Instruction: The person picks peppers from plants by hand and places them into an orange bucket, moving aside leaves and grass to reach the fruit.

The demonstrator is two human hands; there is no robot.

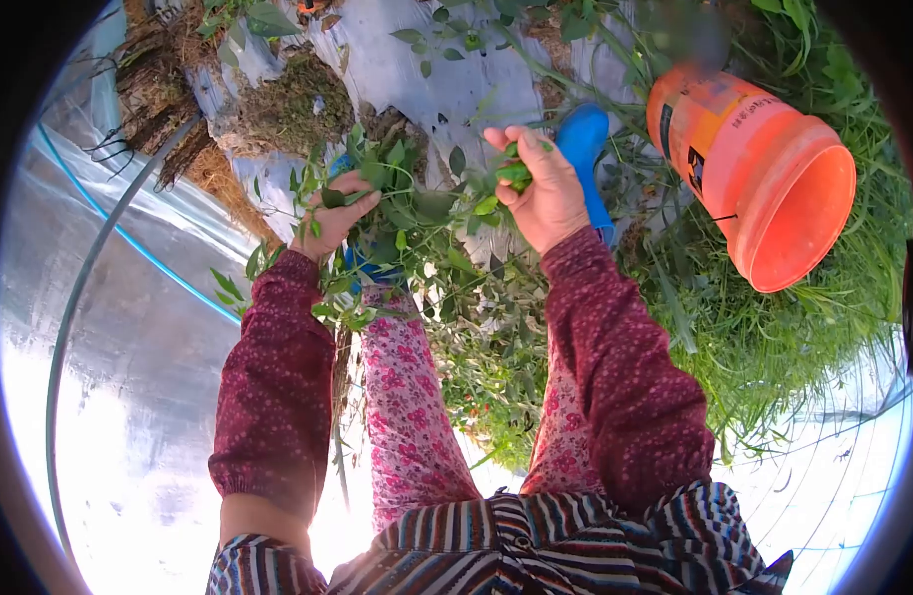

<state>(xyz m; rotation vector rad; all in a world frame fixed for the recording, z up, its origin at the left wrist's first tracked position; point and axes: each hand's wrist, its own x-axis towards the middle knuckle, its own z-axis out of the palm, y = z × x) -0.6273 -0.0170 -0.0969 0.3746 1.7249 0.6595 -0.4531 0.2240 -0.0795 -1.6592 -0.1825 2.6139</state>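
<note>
Picking green peppers off a leafy plant, mid-harvest.

The right hand (pixel 544 193), at upper centre of the frame, is closing its grip around a small bunch of green peppers (pixel 513 175); the left hand (pixel 335 210), centre left, is clasping the leafy stems of the plant (pixel 417 223) and holding them steady. The picking step seems to be under way; the next move probably calls for emptying the full hand into the bucket (pixel 764 169), lying tilted on the grass at upper right. Counted: two hands, one bucket, two blue boots (pixel 585 149), one hose (pixel 99 268) at left; the peppers are too bunched to count.
</note>
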